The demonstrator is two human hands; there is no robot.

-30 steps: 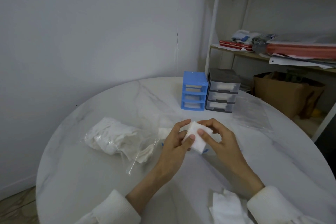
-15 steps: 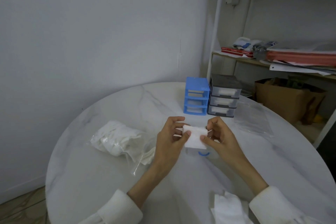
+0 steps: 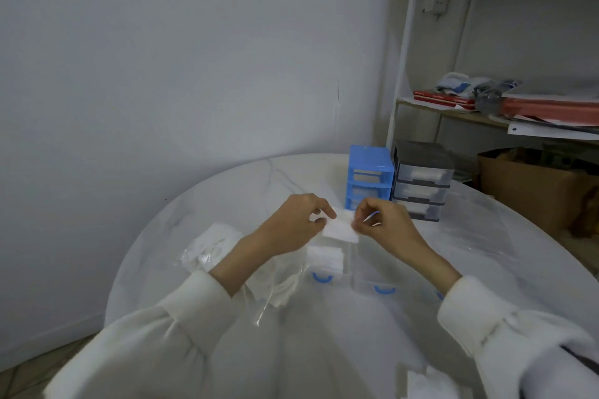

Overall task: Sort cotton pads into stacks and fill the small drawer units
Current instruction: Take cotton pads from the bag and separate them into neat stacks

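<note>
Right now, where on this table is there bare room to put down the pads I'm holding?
Bare marble lies left of the blue drawer unit, behind the bag of pads. Another patch sits right of the right hand, before the grey drawer unit. It is crowded under both hands: a pad stack and clear drawers.

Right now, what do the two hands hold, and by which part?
A small stack of cotton pads: left hand pinches its left end, right hand its right end.

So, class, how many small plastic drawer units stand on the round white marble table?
2. The blue plastic drawer unit stands at the table's far edge; the grey plastic drawer unit stands directly to its right. No others are visible.
</note>
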